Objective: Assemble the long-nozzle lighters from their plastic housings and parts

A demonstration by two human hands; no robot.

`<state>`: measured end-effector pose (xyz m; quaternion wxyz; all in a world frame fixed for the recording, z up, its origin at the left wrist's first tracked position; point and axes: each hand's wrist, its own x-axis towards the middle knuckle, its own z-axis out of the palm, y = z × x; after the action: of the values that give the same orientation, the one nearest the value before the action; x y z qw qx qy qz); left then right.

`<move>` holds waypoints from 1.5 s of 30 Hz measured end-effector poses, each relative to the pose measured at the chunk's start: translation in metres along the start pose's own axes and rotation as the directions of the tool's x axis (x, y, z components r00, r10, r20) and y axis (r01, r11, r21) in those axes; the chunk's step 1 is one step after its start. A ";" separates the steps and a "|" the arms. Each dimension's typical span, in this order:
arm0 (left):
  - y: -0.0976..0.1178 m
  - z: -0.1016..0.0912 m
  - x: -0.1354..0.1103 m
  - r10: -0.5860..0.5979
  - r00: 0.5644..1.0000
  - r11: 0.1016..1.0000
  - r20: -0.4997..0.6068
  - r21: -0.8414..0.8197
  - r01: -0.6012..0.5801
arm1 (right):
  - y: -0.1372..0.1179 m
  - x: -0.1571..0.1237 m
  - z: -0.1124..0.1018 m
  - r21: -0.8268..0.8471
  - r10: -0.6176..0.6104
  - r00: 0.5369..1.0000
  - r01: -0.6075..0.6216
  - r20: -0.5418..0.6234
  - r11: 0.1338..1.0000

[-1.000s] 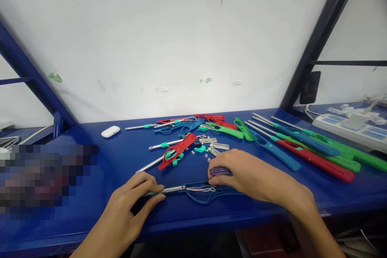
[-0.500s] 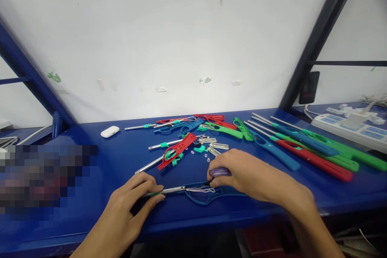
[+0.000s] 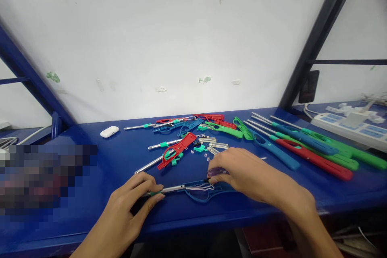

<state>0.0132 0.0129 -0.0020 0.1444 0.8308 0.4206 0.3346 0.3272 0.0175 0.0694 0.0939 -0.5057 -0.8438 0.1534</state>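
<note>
The left hand (image 3: 133, 199) pinches a slim silvery metal rod (image 3: 173, 189) between thumb and fingers, near its green collar; the right hand (image 3: 238, 169) is closed round a translucent purple handle (image 3: 218, 172), mostly hidden by the fingers, so I cannot tell exactly what tool or part it belongs to; a small black piece (image 3: 207, 179) shows at the fingertips.

The step in hand seems to be fitting or adjusting the inner parts where rod and handle meet; the next move seems to call for a steady left grip and fine pressure from the right, with the loose wires clear of the fingertips.

The open blue plastic half-shell (image 3: 220, 189) lies at the near side of the blue-painted tabletop (image 3: 169, 221), between the two hands; its looped trigger guard faces the person, the rod runs out from its left end, and thin whitish wires (image 3: 204, 188) lie slack inside it; its right end is hidden by the right hand; beyond it lies a red plastic half-shell (image 3: 181, 148), tilted across other rods.
</note>
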 end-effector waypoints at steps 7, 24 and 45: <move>0.001 0.000 -0.001 -0.007 1.000 1.000 -0.005 0.011 0.007 | 0.001 -0.001 0.001 0.010 0.023 0.999 -0.023 -0.024 1.000; 0.005 -0.001 0.000 -0.014 1.000 0.999 0.004 0.039 0.014 | 0.004 -0.006 0.000 0.105 0.118 0.992 -0.122 0.042 0.987; 0.007 -0.001 0.003 0.004 0.999 0.988 -0.051 0.155 0.004 | -0.001 -0.002 0.000 0.039 0.092 0.995 -0.094 0.035 0.995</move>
<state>0.0180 0.0108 0.0041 0.0688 0.8306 0.4490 0.3221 0.3275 0.0152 0.0693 0.0828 -0.5398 -0.8174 0.1832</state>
